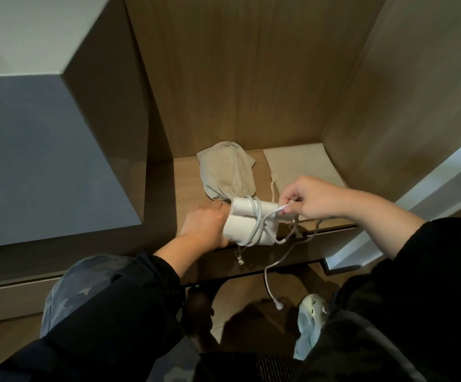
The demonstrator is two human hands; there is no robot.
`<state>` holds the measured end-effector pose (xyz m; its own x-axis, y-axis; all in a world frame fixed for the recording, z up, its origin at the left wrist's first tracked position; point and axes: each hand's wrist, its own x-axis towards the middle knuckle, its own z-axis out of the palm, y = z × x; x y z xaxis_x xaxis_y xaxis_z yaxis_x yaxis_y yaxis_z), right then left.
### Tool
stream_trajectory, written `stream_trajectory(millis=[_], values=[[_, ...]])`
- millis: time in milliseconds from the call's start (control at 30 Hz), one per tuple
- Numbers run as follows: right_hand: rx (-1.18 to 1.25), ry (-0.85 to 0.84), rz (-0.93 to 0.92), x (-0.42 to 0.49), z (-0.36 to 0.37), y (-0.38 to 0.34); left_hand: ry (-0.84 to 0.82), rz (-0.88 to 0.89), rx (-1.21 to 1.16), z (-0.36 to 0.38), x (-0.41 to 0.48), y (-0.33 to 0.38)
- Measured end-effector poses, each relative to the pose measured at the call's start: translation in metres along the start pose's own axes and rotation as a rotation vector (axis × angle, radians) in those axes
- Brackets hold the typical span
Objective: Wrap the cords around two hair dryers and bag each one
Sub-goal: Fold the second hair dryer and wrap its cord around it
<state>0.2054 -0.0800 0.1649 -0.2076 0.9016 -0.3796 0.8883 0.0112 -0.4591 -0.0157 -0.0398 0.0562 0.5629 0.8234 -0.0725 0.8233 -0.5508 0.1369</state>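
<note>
Hair dryer (241, 226), white, at shelf (186, 183) edge: left hand (205, 224) grips its body, right hand (310, 198) pinches the cord (257, 219) at its handle; filled bag (225, 172) just beyond left hand, flat bag (303, 166) behind right, cord's tail dangling below.

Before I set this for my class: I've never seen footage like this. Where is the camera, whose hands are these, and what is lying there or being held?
There is no machine here. One camera worn on a person's head looks down at their own bare hands. The left hand holds a white hair dryer on a wooden shelf. The right hand pinches its cord, which is looped round the dryer, with the loose end hanging off the shelf edge. Behind lie a stuffed cloth bag and, to its right, a flat cloth bag.
</note>
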Motion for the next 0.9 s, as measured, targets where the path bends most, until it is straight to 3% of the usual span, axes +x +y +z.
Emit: stream_trajectory(millis=[167, 333, 633, 900], values=[[-0.023, 0.100, -0.016, 0.012, -0.014, 0.009, 0.017, 0.147, 0.010, 0.005, 0.000, 0.000], [-0.022, 0.250, 0.095, 0.019, -0.019, 0.023, 0.003, 0.235, -0.004, 0.009, -0.001, -0.002], [0.195, 0.111, 0.132, 0.023, -0.019, 0.051, 0.023, 0.323, -0.126, 0.015, -0.007, 0.000], [-0.046, 0.303, 0.317, 0.033, -0.012, 0.075, 0.100, 0.283, -0.253, 0.014, -0.009, 0.000]])
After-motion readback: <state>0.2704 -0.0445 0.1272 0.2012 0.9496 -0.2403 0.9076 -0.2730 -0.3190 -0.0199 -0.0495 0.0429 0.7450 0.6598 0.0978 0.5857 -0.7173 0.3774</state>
